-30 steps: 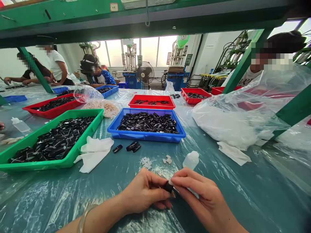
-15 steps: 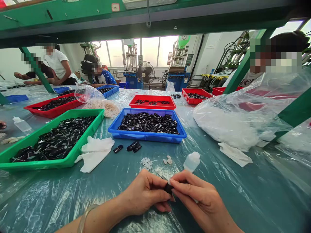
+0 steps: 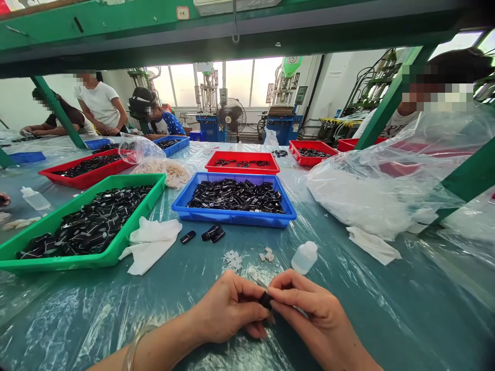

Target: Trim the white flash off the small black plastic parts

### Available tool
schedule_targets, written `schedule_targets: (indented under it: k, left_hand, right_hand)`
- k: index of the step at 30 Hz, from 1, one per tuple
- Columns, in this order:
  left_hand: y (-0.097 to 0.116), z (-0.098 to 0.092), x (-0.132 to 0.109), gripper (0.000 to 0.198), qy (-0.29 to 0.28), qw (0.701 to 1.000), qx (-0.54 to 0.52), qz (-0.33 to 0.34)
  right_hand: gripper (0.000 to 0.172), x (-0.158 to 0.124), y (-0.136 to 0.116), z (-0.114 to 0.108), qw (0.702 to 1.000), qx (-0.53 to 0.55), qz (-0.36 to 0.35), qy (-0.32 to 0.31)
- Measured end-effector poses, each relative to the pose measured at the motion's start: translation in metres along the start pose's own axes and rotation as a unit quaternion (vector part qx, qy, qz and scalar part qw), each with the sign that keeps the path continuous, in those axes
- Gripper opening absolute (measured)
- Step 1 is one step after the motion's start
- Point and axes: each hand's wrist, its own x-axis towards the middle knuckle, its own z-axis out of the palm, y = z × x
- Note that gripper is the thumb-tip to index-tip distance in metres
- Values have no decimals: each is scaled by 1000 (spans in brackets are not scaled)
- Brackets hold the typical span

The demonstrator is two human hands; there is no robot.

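My left hand (image 3: 228, 309) and my right hand (image 3: 309, 314) meet low in the middle, both pinched on one small black part (image 3: 266, 300). A thin metal tool (image 3: 258, 282) sticks out between the fingers. Just beyond the hands lie a small white squeeze bottle (image 3: 304, 257), a few tiny white pieces (image 3: 266, 254) and a cluster of white bits (image 3: 232, 259). Three loose black parts (image 3: 203, 235) lie in front of the blue tray (image 3: 232, 216) full of black parts.
A green tray (image 3: 143, 211) of black parts stands at left, a white cloth (image 3: 150, 242) beside it. Red trays (image 3: 242, 167) sit further back. A big plastic bag (image 3: 371, 190) lies at right. Other people work at the far left and right. Plastic sheeting covers the table.
Both hands have stayed together on the black part, with the fingers shifting slightly around it. The people at the far left have moved.
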Motion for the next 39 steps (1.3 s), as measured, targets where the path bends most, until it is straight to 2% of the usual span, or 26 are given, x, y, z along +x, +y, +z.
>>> schedule_targets:
  k: [4, 8, 10, 12, 15, 17, 23, 31, 35, 39]
  left_hand:
    - [-2, 1, 0, 14, 5, 1000, -2, 9]
    - [3, -4, 0, 13, 6, 1000, -17, 16]
    - [9, -11, 1, 16, 37, 998, -31, 34]
    - [15, -20, 1, 20, 97, 993, -47, 55]
    - [20, -34, 1, 26, 175, 979, -82, 70]
    - [21, -40, 2, 29, 192, 973, -109, 70]
    - [21, -42, 1, 30, 172, 972, -136, 81]
    - [17, -43, 4, 31, 155, 968, -179, 78]
    - [16, -42, 5, 31, 134, 971, -187, 71]
    - [15, -37, 4, 34, 102, 973, -196, 64]
  right_hand:
    - [20, 1, 0, 6, 998, 45, 33, 21]
    - [20, -1, 6, 8, 997, 74, 21, 29]
    - [29, -2, 10, 8, 997, 64, 13, 39]
    - [36, -2, 13, 9, 998, 26, 9, 48]
    - [23, 2, 13, 9, 998, -55, -4, 26]
    - [21, 8, 13, 11, 993, -114, -18, -5]
    - [23, 32, 19, 24, 971, -228, -35, -66]
    - [23, 56, 37, 51, 948, -316, 2, -46]
    - [23, 54, 38, 47, 951, -307, -3, -44]
    - [26, 43, 28, 28, 958, -285, -4, -17]
